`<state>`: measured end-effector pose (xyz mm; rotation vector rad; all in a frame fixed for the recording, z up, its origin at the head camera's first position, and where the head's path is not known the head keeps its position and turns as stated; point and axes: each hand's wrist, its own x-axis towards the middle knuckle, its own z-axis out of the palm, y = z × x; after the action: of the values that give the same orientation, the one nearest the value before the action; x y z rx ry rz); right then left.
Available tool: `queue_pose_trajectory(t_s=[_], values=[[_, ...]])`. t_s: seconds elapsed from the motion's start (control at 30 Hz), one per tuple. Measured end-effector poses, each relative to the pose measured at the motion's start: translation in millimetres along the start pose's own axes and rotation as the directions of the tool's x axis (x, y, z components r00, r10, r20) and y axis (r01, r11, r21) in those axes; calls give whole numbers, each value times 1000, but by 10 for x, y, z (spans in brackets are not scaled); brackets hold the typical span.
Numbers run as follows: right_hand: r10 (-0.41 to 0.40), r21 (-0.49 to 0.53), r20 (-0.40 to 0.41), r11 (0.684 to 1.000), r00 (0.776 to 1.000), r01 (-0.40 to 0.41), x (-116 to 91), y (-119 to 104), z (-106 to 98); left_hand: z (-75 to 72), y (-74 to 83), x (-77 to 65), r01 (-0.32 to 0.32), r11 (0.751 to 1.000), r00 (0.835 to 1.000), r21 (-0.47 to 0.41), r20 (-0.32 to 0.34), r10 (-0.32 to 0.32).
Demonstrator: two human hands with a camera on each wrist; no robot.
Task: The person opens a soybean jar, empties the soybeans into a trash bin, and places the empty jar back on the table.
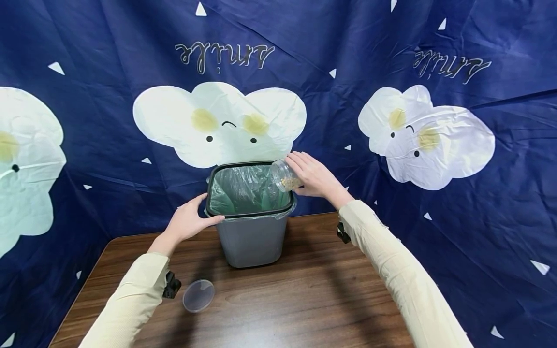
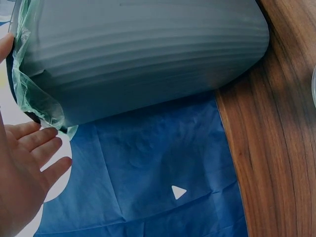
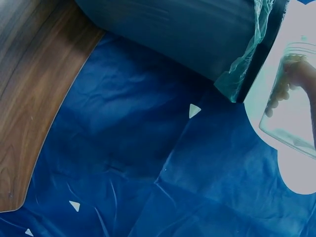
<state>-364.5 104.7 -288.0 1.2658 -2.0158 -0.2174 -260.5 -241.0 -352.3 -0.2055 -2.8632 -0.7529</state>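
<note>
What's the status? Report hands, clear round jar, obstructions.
Right hand gripping clear round jar, tilted at mouth of grey plastic bin. Left hand at black rim. Nothing visible blocking jar.

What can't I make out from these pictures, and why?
Floor of the bin: hidden by its near rim, head view.
Pieces in the jar: too small to identify, head view.
Clear disc: mostly cut off by right edge, left wrist view.
Right hand: partly cut off by right edge, right wrist view.
</note>
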Motion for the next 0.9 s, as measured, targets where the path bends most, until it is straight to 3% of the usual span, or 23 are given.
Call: queue_pose_trajectory(t_s=[0.33, 0.6, 0.9], values=[[19, 46, -21, 999, 1000, -18, -32, -16, 29, 14, 6, 6, -7, 1000, 1000, 1, -7, 7], [29, 26, 10, 999, 1000, -30, -8, -8, 5, 18, -10, -2, -5, 1000, 1000, 5, -5, 5], [-77, 1, -17, 997, 997, 77, 118, -44, -60, 13, -11, -2, -5, 1000, 1000, 5, -8, 5]])
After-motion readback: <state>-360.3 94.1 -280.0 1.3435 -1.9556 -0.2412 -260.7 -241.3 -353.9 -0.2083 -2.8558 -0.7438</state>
